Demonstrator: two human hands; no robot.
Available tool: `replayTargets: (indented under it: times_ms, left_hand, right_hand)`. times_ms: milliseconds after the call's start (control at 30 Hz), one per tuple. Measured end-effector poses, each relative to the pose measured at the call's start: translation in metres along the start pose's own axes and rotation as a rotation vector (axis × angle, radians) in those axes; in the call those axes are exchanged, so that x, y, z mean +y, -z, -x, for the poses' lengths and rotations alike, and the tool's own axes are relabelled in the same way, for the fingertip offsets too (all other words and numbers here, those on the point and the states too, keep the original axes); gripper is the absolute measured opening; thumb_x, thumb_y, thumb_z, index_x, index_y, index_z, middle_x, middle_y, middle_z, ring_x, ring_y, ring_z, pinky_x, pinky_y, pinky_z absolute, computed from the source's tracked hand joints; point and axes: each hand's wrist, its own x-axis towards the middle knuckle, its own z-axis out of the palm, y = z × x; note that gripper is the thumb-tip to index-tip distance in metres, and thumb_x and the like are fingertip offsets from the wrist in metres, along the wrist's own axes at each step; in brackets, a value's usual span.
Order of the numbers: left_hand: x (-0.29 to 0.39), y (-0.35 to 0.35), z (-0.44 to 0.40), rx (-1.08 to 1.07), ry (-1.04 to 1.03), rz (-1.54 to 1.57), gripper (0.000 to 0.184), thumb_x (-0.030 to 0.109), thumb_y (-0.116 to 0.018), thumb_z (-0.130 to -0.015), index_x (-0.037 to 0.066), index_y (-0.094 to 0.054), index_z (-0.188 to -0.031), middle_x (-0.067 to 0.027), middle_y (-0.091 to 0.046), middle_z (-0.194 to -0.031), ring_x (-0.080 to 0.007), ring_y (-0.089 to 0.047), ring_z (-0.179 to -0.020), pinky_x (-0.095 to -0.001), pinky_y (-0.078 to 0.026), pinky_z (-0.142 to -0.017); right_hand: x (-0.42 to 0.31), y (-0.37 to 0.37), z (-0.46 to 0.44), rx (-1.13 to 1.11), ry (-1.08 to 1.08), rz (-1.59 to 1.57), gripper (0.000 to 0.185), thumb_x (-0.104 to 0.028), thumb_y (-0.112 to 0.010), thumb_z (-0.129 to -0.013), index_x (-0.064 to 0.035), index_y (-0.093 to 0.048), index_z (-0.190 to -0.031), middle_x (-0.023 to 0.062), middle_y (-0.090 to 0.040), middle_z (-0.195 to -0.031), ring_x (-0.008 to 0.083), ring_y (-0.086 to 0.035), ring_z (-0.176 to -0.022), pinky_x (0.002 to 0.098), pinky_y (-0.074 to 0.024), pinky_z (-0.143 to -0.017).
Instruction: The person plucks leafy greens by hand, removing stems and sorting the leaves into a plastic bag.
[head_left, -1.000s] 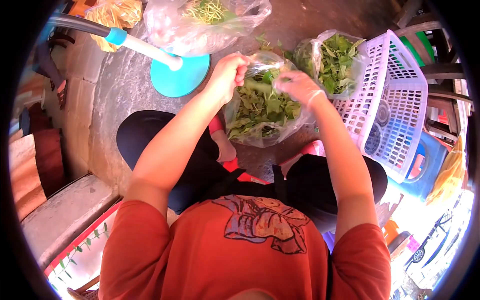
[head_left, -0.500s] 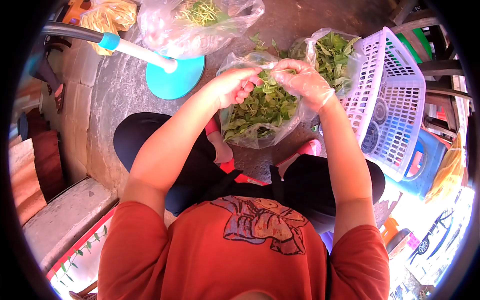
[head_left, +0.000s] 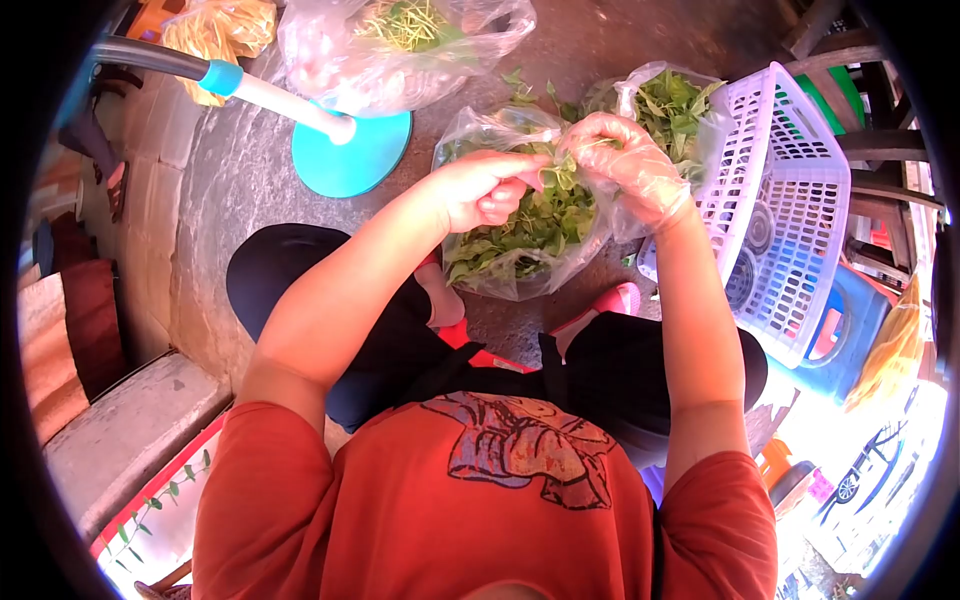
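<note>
My bare left hand [head_left: 485,192] is closed in a pinch, its fingertips at a small leafy sprig [head_left: 563,177]. Opposite it, my right hand [head_left: 632,168] wears a clear plastic glove and curls its fingers around the sprig's other side. Both hands are above a clear plastic bag [head_left: 520,285] full of loose green leaves [head_left: 510,240]. A second bag of leafy stems [head_left: 672,105] stands just beyond my right hand. The sprig's stem is partly hidden by my fingers.
A white plastic basket [head_left: 770,90] leans at the right, near a blue stool [head_left: 850,325]. Ahead lies a big clear bag [head_left: 440,75] with cut stems [head_left: 405,25]. A round turquoise base with a white pole [head_left: 350,165] stands left of the leaf bag.
Both hands have shifted slightly to the right, with the fingertips still close together at the sprig. My left index finger is now stretched further toward my right hand.
</note>
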Motion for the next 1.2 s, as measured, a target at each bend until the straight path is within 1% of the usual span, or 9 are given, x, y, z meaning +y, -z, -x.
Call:
replayTargets:
  times_ms: [167,333,533,567,667,767,867,1000,1200]
  left_hand:
    - [0.004,-0.003,-0.001,-0.017,-0.257,0.129,0.018,0.013,-0.058,-0.084,0.010,-0.047,-0.070,0.0046,-0.036,-0.055,-0.0054,-0.031,-0.045,-0.0211,-0.024,-0.041]
    - [0.004,-0.003,-0.002,0.077,-0.435,0.046,0.010,0.011,-0.059,-0.083,0.007,-0.052,-0.077,0.0040,-0.041,-0.058,-0.0057,-0.034,-0.047,-0.0204,-0.026,-0.044]
    - [-0.003,-0.010,0.001,0.166,-0.497,0.052,0.008,0.012,-0.058,-0.084,0.005,-0.054,-0.084,0.0035,-0.043,-0.061,-0.0056,-0.035,-0.049,-0.0192,-0.029,-0.046]
    - [-0.003,-0.010,0.002,0.192,-0.478,0.068,0.008,0.012,-0.057,-0.085,0.005,-0.054,-0.085,0.0038,-0.043,-0.061,-0.0056,-0.036,-0.049,-0.0188,-0.029,-0.046]
    - [-0.004,-0.005,0.002,0.179,-0.427,0.129,0.007,0.009,-0.056,-0.084,0.005,-0.055,-0.089,0.0037,-0.044,-0.062,-0.0054,-0.036,-0.049,-0.0187,-0.029,-0.046]
    - [-0.003,-0.002,-0.001,0.453,-0.642,-0.071,0.012,0.007,-0.056,-0.083,0.005,-0.055,-0.095,0.0038,-0.045,-0.065,-0.0045,-0.040,-0.055,-0.0181,-0.032,-0.050]
    - [0.006,0.002,-0.004,0.580,-1.049,-0.408,0.021,0.005,-0.055,-0.083,0.005,-0.055,-0.104,0.0038,-0.046,-0.067,-0.0032,-0.042,-0.061,-0.0180,-0.033,-0.055]
    - [0.019,-0.002,0.010,0.430,-0.927,-0.947,0.015,0.012,-0.059,-0.085,0.001,-0.063,-0.095,-0.0011,-0.058,-0.081,-0.0070,-0.053,-0.076,-0.0221,-0.042,-0.070]
    - [0.014,0.003,0.007,0.196,-0.686,-0.871,0.019,0.018,-0.059,-0.086,-0.001,-0.063,-0.086,-0.0001,-0.058,-0.083,-0.0065,-0.052,-0.079,-0.0231,-0.043,-0.071]
  right_hand:
    - [-0.004,-0.001,0.002,-0.010,-0.012,0.072,0.014,-0.017,-0.064,-0.079,-0.0063,-0.063,-0.088,-0.0056,-0.052,-0.072,0.0032,-0.042,-0.063,0.0193,-0.0327,-0.056]
    - [-0.011,-0.006,0.001,0.113,-0.027,0.167,0.022,-0.023,-0.066,-0.078,-0.0039,-0.063,-0.088,-0.0030,-0.055,-0.074,0.0059,-0.048,-0.068,0.0210,-0.0390,-0.062]
    - [0.006,-0.030,-0.008,0.212,0.100,0.693,0.038,-0.033,-0.067,-0.076,0.0027,-0.061,-0.089,0.0122,-0.061,-0.080,0.0221,-0.058,-0.075,0.0313,-0.0444,-0.074]
    - [0.008,-0.034,-0.005,0.258,0.181,0.808,0.035,-0.029,-0.068,-0.074,0.0009,-0.061,-0.090,0.0195,-0.060,-0.083,0.0302,-0.059,-0.079,0.0348,-0.0446,-0.076]
    - [0.019,-0.035,-0.007,0.281,0.226,0.812,0.029,-0.025,-0.069,-0.071,-0.0040,-0.063,-0.090,0.0205,-0.060,-0.086,0.0331,-0.058,-0.083,0.0365,-0.0445,-0.078]
    - [0.015,-0.021,-0.007,0.260,0.235,0.826,0.021,-0.018,-0.068,-0.070,-0.0073,-0.064,-0.089,0.0185,-0.061,-0.087,0.0335,-0.057,-0.086,0.0372,-0.0443,-0.079]
    - [0.010,-0.013,-0.007,0.190,0.222,0.872,0.015,-0.010,-0.065,-0.072,-0.0059,-0.064,-0.086,0.0152,-0.061,-0.086,0.0302,-0.057,-0.085,0.0347,-0.0439,-0.079]
    - [-0.001,-0.017,-0.002,0.108,0.259,0.931,0.012,-0.004,-0.062,-0.072,-0.0016,-0.061,-0.084,0.0107,-0.061,-0.084,0.0233,-0.058,-0.081,0.0306,-0.0436,-0.078]
    - [0.001,-0.016,-0.002,0.137,0.319,0.968,0.014,-0.005,-0.060,-0.072,-0.0014,-0.060,-0.085,0.0123,-0.060,-0.087,0.0253,-0.057,-0.084,0.0314,-0.0429,-0.079]
